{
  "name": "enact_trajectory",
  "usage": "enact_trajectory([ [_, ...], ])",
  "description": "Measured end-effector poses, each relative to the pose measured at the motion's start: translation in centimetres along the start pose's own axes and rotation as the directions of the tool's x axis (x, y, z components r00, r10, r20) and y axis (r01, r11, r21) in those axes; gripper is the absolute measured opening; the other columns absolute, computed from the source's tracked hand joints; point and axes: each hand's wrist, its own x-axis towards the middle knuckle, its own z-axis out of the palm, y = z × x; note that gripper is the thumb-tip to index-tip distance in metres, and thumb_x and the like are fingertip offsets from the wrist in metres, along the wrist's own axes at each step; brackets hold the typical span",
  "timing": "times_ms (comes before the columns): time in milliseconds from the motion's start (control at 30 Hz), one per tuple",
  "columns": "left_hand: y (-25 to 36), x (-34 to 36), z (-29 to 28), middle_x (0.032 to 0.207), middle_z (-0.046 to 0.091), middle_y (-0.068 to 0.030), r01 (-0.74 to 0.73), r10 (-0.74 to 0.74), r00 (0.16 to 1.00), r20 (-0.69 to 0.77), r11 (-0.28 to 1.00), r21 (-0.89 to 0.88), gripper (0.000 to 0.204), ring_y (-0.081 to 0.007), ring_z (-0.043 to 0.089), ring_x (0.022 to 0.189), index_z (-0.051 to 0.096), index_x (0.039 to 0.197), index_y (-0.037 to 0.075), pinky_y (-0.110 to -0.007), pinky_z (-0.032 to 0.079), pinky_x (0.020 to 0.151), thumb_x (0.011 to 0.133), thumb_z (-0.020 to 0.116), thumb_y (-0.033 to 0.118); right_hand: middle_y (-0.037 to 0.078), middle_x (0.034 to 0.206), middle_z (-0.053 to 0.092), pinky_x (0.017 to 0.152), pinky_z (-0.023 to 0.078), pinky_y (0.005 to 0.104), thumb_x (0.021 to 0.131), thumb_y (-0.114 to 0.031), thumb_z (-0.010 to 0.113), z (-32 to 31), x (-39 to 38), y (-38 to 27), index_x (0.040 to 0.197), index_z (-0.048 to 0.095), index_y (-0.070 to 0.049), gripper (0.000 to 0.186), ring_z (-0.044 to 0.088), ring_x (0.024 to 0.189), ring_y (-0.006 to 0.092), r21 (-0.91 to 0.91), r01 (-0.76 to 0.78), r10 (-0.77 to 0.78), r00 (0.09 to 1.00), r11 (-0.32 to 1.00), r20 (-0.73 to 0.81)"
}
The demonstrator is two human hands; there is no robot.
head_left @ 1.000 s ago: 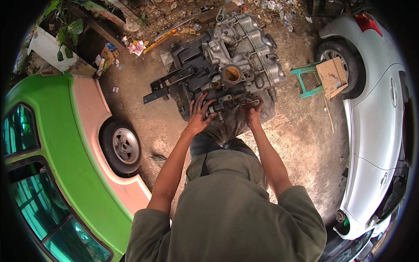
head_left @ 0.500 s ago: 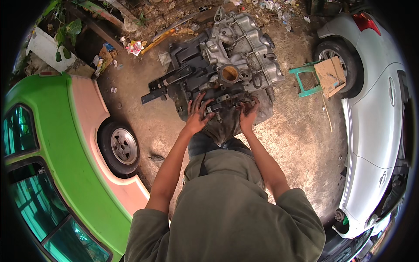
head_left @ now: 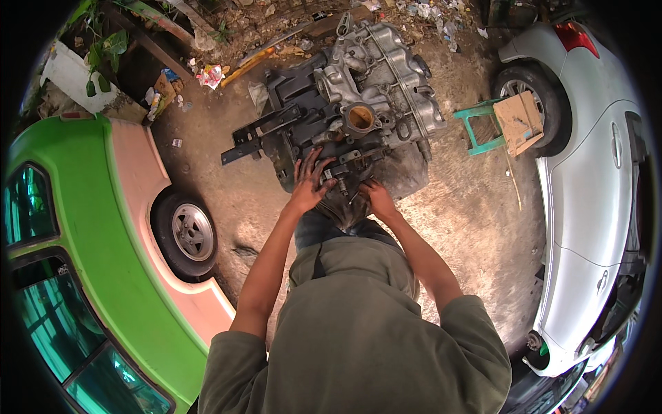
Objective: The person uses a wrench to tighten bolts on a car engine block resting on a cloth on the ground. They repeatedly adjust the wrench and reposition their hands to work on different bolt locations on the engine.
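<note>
In the head view, an engine (head_left: 345,103) stood directly in front of the person, in the upper middle, above a concrete floor (head_left: 476,234); what carried it was hidden. A ribbed silver cover (head_left: 403,76) ran along its right part, a round port (head_left: 359,117) with a brownish inside faced upward near its middle, and a black bracket (head_left: 258,131) jutted out to the left.

The left hand (head_left: 308,185) lay on the near side of the engine, left of centre, its grip released and its blackened fingers spread over the dark parts there. The right hand (head_left: 378,199) was at the near edge, just to the right, its fingers bent and drawn together. A thin light piece (head_left: 352,200) showed just beside those fingertips, too small to tell whether the right grip was grasping it.

To the right, a green stool (head_left: 476,131) stood near a silver car (head_left: 583,200), with a piece of cardboard (head_left: 520,123) on it. To the left was a green-and-pink vehicle (head_left: 89,207), its wheel (head_left: 192,232) turned toward the engine. Scattered litter (head_left: 431,12) lay on the ground beyond the engine.
</note>
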Motion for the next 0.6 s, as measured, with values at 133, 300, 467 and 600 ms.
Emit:
enact_trajectory([
  [133, -0.2, 0.0, -0.1, 0.156, 0.023, -0.0077, -0.009, 0.009, 1.0, -0.01, 1.0, -0.012, 0.057, -0.0265, 0.014, 0.147, 0.045, 0.14, 0.026, -0.051, 0.006, 0.117, 0.09, 0.054, 0.053, 0.017, 0.102, 0.066, 0.081, 0.051, 0.0398, 0.086, -0.003, 0.062, -0.2, -1.6, 1.9, 0.108, 0.058, -0.002, 0.022, 0.064, 0.092, 0.0326, 0.341, -0.215, 0.301, 0.927, 0.915, -0.223],
  [300, 0.0, 0.1, -0.1, 0.157, 0.022, -0.007, 0.008, -0.008, 1.0, 0.014, 1.0, -0.007, 0.058, -0.0264, 0.014, 0.147, 0.044, 0.14, 0.027, -0.051, 0.005, 0.117, 0.09, 0.054, 0.053, 0.018, 0.091, 0.068, 0.066, 0.052, 0.0325, 0.093, -0.015, 0.064, -0.1, -0.3, 4.4, 0.111, 0.047, -0.002, 0.027, 0.067, 0.079, 0.0221, 0.966, 0.115, 0.617, 0.75, 0.231, -0.237],
  [467, 0.2, 0.1, -0.4, 0.156, 0.022, -0.0094, 0.013, -0.012, 0.999, 0.034, 1.0, -0.012, 0.06, -0.0267, 0.013, 0.147, 0.044, 0.14, 0.024, -0.053, 0.005, 0.117, 0.09, 0.053, 0.056, 0.014, 0.095, 0.067, 0.068, 0.053, 0.0315, 0.096, -0.018, 0.06, 0.4, 1.6, 5.2, 0.109, 0.045, -0.006, 0.023, 0.065, 0.077, 0.0199, 0.992, 0.019, 0.7, 0.707, 0.122, -0.1],
  [600, 0.3, 0.1, -0.4, 0.156, 0.023, -0.0086, 0.008, -0.008, 1.0, 0.021, 1.0, -0.015, 0.059, -0.0263, 0.013, 0.148, 0.044, 0.14, 0.026, -0.051, 0.005, 0.117, 0.09, 0.053, 0.055, 0.016, 0.099, 0.066, 0.069, 0.055, 0.0315, 0.095, -0.016, 0.06, 1.5, 2.0, 5.9, 0.111, 0.046, -0.006, 0.024, 0.066, 0.081, 0.0215, 0.995, 0.049, 0.646, 0.758, 0.081, -0.09],
])
